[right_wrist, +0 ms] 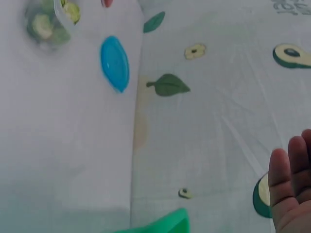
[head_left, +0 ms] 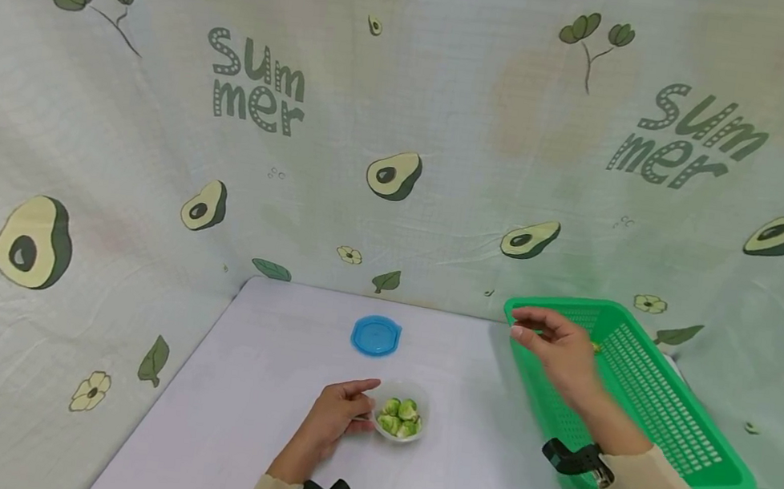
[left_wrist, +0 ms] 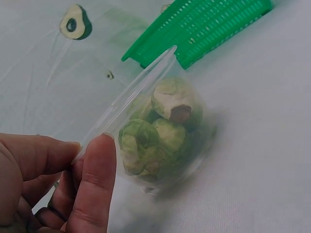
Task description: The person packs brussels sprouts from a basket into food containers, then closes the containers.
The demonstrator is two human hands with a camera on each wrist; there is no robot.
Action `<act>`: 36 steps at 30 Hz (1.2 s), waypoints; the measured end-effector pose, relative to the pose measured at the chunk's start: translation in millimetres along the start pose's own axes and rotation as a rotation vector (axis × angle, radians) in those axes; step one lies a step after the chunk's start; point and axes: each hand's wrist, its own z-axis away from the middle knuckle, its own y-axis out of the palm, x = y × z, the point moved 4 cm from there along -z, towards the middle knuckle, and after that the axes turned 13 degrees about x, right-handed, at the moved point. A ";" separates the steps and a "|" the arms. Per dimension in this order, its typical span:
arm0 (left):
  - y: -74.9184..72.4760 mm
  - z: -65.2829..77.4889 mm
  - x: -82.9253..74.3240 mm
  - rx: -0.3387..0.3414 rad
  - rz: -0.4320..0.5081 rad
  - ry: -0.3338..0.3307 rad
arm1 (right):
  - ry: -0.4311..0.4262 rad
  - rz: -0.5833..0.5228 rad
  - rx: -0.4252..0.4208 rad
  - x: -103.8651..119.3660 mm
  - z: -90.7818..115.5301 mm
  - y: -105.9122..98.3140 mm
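My left hand (head_left: 334, 415) pinches the rim of a clear plastic bowl (head_left: 390, 389) between thumb and fingers, as the left wrist view shows up close. Several Brussels sprouts (left_wrist: 170, 138) lie inside the bowl. Over the near-left part of a green plastic basket (head_left: 689, 440) hovers my right hand (head_left: 563, 361), its fingers loosely bent and nothing seen between them. The right wrist view shows only some of those fingers (right_wrist: 282, 179). Part of the basket's inside is hidden behind the right hand and forearm.
Beyond the bowl, a blue lid (head_left: 376, 335) lies flat on the white table (head_left: 238, 388). A small yellow-green piece (head_left: 596, 348) shows inside the basket, just past the right hand. A printed cloth (head_left: 464, 124) hangs behind and around the table.
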 end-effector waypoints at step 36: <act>2.8 -2.3 -4.2 -0.026 -0.013 -0.024 | 0.400 0.218 0.201 -159.4 -24.7 -94.5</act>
